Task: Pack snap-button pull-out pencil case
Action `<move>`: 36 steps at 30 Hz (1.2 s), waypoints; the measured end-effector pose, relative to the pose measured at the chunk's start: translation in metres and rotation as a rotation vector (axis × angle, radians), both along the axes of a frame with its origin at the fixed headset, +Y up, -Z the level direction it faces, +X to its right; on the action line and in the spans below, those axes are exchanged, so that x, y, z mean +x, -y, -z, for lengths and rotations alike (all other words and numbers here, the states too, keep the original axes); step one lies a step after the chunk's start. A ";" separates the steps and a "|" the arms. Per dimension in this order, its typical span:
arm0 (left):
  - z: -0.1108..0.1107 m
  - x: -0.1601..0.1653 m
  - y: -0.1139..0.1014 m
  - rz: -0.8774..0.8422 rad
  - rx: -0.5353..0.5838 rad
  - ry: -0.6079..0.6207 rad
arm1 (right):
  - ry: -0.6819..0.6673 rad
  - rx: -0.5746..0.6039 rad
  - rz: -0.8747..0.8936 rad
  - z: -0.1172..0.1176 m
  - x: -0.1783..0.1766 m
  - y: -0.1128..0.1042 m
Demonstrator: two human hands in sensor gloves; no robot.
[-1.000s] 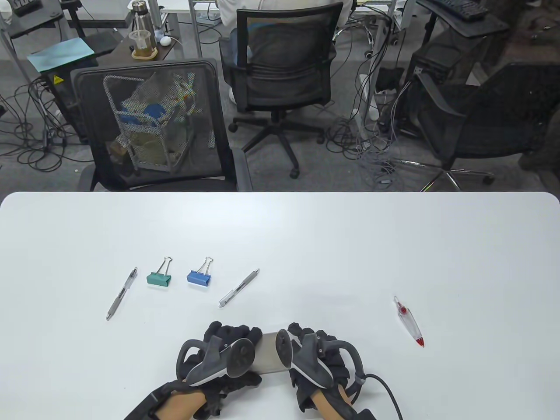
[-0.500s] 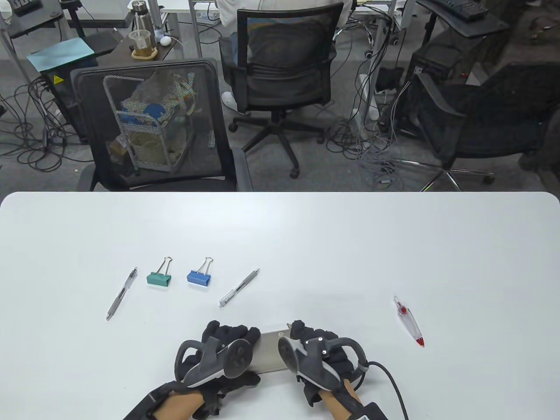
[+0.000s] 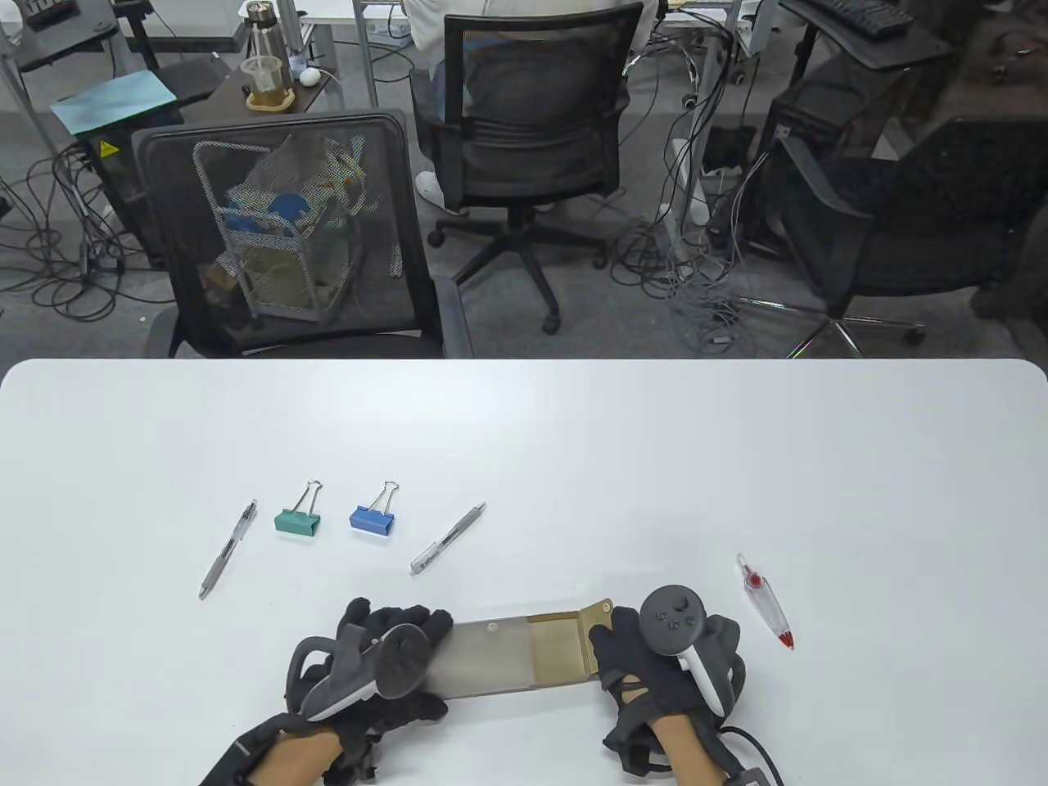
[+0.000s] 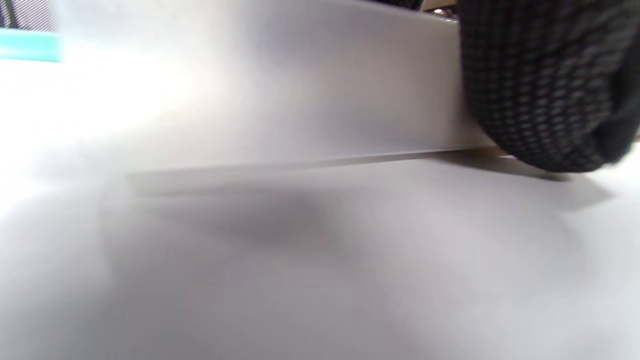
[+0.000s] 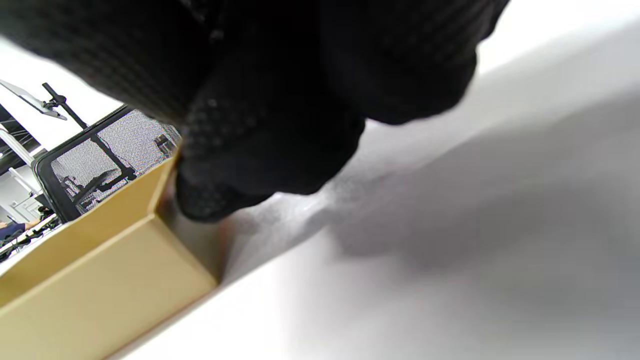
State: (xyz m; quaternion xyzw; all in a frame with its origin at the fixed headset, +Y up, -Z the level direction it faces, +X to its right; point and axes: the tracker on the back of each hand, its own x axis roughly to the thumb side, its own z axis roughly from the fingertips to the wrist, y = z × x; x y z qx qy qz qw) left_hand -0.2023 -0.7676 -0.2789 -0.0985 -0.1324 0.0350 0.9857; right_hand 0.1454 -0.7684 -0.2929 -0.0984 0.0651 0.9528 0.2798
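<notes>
The pencil case lies near the table's front edge: a frosted grey sleeve [image 3: 487, 659] with a tan inner tray [image 3: 558, 648] pulled partly out to the right, its snap flap [image 3: 596, 612] open. My left hand [image 3: 385, 655] holds the sleeve's left end; the sleeve's side shows in the left wrist view [image 4: 280, 100]. My right hand [image 3: 647, 655] grips the tray's right end; in the right wrist view its fingers [image 5: 260, 150] grip the tan tray's end [image 5: 100, 280]. Two pens [image 3: 227, 549] [image 3: 447, 539], a green clip [image 3: 296, 522], a blue clip [image 3: 371, 521] and a red-tipped correction pen [image 3: 766, 601] lie on the table.
The white table [image 3: 655, 458] stretches far beyond the items. Black mesh chairs [image 3: 286, 229] stand behind its far edge. A cable [image 3: 757, 749] trails from my right hand at the front edge.
My hands have moved apart: the right hand has pulled the tan tray out of the sleeve to the right, while the left hand shifted slightly left with the sleeve.
</notes>
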 end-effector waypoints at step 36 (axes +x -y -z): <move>0.051 -0.099 -0.068 -0.143 0.026 -0.571 | -0.109 0.420 -0.421 -0.033 -0.018 -0.044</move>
